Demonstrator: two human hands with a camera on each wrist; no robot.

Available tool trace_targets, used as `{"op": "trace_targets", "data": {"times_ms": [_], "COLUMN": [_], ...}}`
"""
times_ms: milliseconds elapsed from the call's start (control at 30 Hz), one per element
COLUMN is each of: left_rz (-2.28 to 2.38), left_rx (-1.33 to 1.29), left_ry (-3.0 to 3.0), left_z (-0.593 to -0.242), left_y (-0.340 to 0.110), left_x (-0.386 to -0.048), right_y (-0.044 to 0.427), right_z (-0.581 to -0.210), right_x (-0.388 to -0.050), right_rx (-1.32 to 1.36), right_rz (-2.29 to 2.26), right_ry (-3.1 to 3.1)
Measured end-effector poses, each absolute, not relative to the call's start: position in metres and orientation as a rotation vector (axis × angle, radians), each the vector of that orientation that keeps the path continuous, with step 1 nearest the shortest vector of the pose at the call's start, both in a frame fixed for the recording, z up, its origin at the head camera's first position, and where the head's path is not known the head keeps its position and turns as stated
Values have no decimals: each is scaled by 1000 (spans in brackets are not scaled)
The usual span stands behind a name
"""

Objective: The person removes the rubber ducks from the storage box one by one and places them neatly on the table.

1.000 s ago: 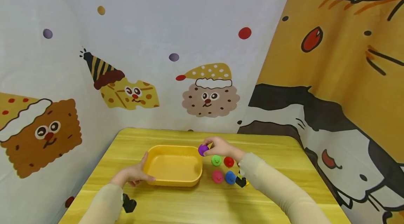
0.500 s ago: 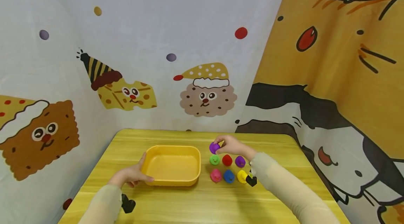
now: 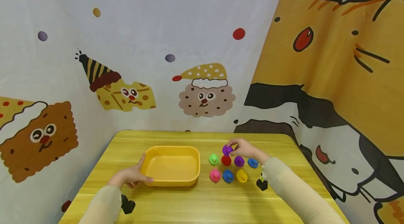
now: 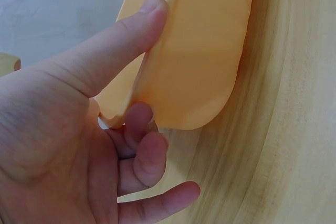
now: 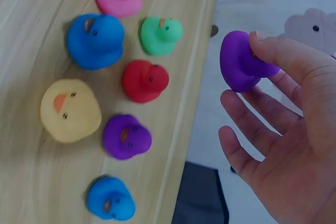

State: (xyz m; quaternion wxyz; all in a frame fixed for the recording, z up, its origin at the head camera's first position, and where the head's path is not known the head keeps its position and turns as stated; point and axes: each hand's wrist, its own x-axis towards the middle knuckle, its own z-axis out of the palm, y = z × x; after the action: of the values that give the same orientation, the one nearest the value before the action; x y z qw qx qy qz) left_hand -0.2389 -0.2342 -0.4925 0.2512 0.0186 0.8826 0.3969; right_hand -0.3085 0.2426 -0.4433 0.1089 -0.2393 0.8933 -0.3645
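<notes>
My right hand pinches a purple rubber duck between thumb and fingers. It is held above the table, over the back row of ducks near the red duck. At the left, my left hand holds the near-left corner of a yellow plastic tub. In the left wrist view the thumb lies against the tub's rim, and several other fingers bend beside its outer wall. Nothing lies inside the tub.
Right of the tub on the wooden table stand a green duck, a pink duck, a blue duck, a yellow duck, another purple duck and a second blue duck. Cartoon-printed cloth walls the back and sides.
My right hand has carried the purple duck rightward, from beside the tub's rim to behind the red duck. More ducks now show from under the arm. My left hand stays at the tub.
</notes>
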Motion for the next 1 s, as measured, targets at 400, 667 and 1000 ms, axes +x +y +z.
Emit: {"op": "trace_targets", "data": {"times_ms": [400,667,1000], "left_rz": [1078,1087,1086], "left_rx": [50,41,49], "left_ry": [2398,2386,2391], "left_z": [-494,-495,-496], "left_y": [-235,-233,-234], "left_x": [-241,-242,-242], "right_y": [281,301,316], "right_z": [-453,-459,-474], "right_x": [-301,-291,-285], "right_rx": [-630,-616,-505], "right_rz": [-1087,-1082,-1080], "right_ry": [2673,2673,2669]}}
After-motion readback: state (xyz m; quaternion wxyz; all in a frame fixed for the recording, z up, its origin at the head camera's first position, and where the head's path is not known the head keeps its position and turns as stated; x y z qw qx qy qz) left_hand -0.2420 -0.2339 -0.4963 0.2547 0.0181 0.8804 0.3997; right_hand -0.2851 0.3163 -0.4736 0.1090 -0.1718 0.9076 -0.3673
